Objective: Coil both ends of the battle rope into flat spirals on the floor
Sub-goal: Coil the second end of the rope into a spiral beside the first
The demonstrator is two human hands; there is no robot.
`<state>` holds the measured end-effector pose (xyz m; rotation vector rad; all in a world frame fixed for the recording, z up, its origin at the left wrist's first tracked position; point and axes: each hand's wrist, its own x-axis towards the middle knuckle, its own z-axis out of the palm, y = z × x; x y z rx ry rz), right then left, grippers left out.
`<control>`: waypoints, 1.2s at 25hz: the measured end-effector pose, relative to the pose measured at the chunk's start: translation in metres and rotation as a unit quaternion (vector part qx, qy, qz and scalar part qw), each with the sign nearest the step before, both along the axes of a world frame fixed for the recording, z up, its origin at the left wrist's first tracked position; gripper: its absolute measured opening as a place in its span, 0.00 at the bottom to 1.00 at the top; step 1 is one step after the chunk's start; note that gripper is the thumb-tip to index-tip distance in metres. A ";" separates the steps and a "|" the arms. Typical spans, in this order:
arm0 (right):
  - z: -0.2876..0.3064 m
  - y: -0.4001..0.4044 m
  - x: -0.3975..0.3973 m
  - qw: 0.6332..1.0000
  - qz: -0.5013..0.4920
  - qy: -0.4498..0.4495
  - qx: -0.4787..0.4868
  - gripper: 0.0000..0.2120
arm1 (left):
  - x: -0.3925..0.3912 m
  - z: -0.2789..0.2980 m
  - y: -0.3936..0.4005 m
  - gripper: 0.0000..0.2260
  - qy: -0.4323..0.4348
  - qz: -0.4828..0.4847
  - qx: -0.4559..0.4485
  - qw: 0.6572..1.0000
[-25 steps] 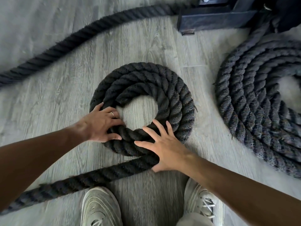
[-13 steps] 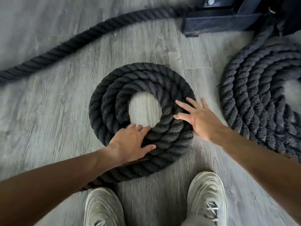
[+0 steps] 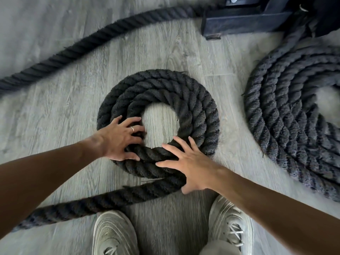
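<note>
rope spiral (image 3: 198, 107) pressed flat under both hands' spread fingers (image 3: 176, 142).

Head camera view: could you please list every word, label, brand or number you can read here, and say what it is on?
None can be read.
Shoes: no legible brand or mark.
Black metal base: plain, no label in view.
Ring on the left hand: no visible engraving.
Rope coil: no tag.

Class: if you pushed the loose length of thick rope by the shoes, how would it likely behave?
The loose rope looks thick and tightly twisted, so probably heavy, bending only in broad curves. Its fuzzy surface likely grips the floor, dragging rather than sliding.
</note>
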<state>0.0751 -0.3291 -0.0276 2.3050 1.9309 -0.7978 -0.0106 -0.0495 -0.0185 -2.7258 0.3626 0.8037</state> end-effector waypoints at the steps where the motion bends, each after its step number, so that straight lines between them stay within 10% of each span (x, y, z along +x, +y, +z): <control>1: 0.000 0.000 0.003 1.000 0.007 0.008 -0.004 0.53 | -0.001 0.001 0.000 0.37 -0.005 0.005 -0.001 1.000; 11: 0.028 -0.009 0.134 0.988 0.027 -0.142 -0.051 0.44 | 0.007 -0.010 -0.088 0.38 -0.069 0.264 -0.101 0.957; 18: 0.022 -0.003 0.066 0.990 -0.132 -0.054 0.018 0.44 | 0.010 -0.002 -0.050 0.32 -0.091 0.086 -0.190 0.974; 30: -0.007 -0.015 0.019 1.000 0.025 0.001 -0.009 0.67 | -0.005 0.001 0.018 0.43 -0.024 0.049 -0.046 0.997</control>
